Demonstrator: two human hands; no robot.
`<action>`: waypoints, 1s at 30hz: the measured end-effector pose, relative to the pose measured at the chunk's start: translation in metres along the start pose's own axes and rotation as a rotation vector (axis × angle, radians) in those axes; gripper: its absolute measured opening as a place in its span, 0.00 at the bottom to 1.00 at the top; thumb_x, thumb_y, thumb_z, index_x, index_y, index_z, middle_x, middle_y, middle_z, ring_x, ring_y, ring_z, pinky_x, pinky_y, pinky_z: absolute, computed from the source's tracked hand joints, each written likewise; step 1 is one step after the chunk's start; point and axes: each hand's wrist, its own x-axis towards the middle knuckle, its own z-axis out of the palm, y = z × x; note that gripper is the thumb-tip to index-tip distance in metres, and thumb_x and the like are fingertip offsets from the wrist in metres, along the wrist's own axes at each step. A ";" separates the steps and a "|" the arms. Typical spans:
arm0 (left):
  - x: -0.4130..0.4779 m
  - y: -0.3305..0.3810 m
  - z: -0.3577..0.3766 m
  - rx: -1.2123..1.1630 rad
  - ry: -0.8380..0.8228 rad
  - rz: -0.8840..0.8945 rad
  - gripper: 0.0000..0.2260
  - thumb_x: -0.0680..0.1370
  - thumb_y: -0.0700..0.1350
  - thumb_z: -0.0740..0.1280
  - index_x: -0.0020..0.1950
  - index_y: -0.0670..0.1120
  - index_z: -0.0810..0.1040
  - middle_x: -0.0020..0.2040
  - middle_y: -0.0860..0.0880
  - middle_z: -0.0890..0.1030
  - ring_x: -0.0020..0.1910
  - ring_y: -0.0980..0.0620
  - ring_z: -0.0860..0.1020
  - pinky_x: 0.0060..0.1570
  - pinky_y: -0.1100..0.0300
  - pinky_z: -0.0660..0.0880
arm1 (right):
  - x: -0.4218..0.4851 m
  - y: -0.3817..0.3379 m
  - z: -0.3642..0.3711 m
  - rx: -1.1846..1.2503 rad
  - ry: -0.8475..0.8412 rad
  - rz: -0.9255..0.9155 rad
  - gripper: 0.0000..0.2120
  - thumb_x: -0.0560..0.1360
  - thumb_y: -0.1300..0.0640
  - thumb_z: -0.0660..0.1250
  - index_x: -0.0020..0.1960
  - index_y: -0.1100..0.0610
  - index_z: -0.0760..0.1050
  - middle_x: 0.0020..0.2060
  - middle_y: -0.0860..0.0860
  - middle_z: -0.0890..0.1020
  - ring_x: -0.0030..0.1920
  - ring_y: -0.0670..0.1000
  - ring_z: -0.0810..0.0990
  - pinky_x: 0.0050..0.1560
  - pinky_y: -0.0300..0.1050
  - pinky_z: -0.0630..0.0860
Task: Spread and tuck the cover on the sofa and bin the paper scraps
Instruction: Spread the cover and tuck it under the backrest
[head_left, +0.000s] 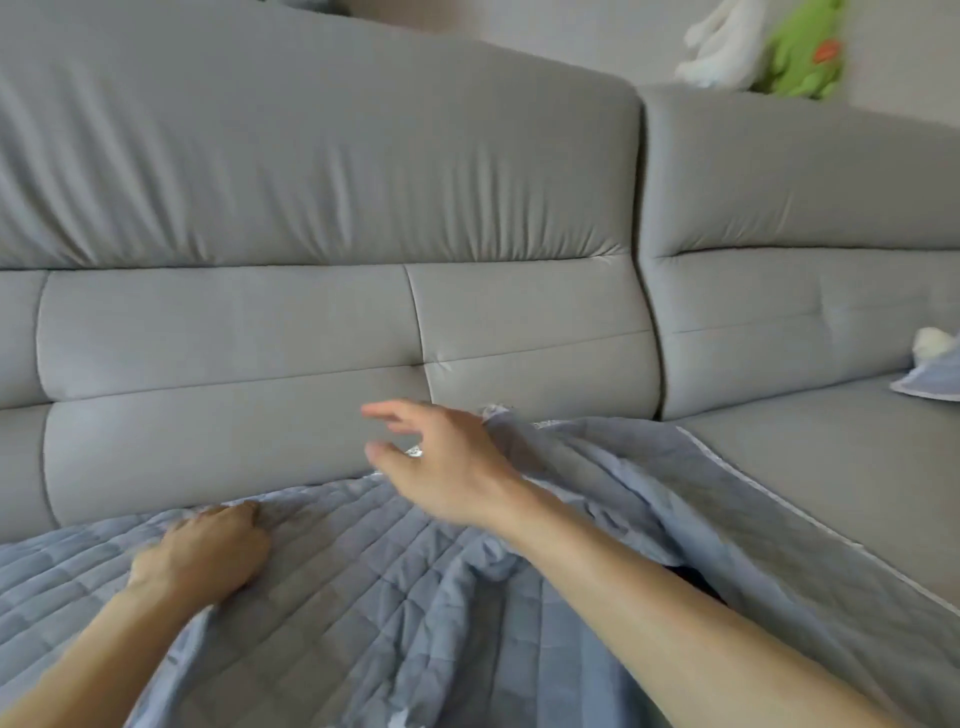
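Observation:
A blue-grey quilted cover (374, 587) lies across the seat of the grey sofa (322, 208), flat on the left and bunched in folds toward the right. My left hand (205, 553) rests knuckles-up on the cover's back edge, where it meets the backrest, fingers curled down into it. My right hand (441, 462) hovers over the rumpled part with fingers spread, holding nothing. A small white patterned bit (414, 451) shows just beyond its thumb; whether it is paper or a tag I cannot tell.
The sofa's right section has a bare grey seat (831, 467). At its far right edge lie another blue cloth (930, 382) and something white (932, 343). A white soft toy (719, 47) and a green one (802, 57) sit on top of the backrest.

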 end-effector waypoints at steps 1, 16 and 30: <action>0.004 0.033 0.000 -0.042 0.015 0.052 0.20 0.80 0.54 0.53 0.70 0.55 0.69 0.72 0.47 0.72 0.68 0.44 0.71 0.66 0.50 0.68 | -0.010 0.009 -0.033 0.042 0.105 0.005 0.16 0.78 0.53 0.65 0.66 0.49 0.76 0.63 0.44 0.80 0.58 0.40 0.78 0.61 0.33 0.70; -0.124 0.351 0.004 -0.070 0.029 0.215 0.27 0.75 0.73 0.42 0.75 0.71 0.51 0.80 0.56 0.40 0.75 0.35 0.31 0.69 0.29 0.36 | -0.215 0.256 -0.227 -0.450 0.107 0.973 0.41 0.69 0.22 0.53 0.77 0.39 0.51 0.72 0.55 0.64 0.70 0.61 0.66 0.65 0.57 0.67; -0.166 0.449 0.003 0.119 -0.052 0.178 0.36 0.69 0.79 0.43 0.76 0.69 0.42 0.79 0.56 0.38 0.77 0.38 0.38 0.68 0.27 0.38 | -0.280 0.316 -0.444 -1.098 0.427 0.803 0.19 0.79 0.58 0.52 0.68 0.44 0.67 0.59 0.53 0.68 0.58 0.57 0.68 0.47 0.48 0.72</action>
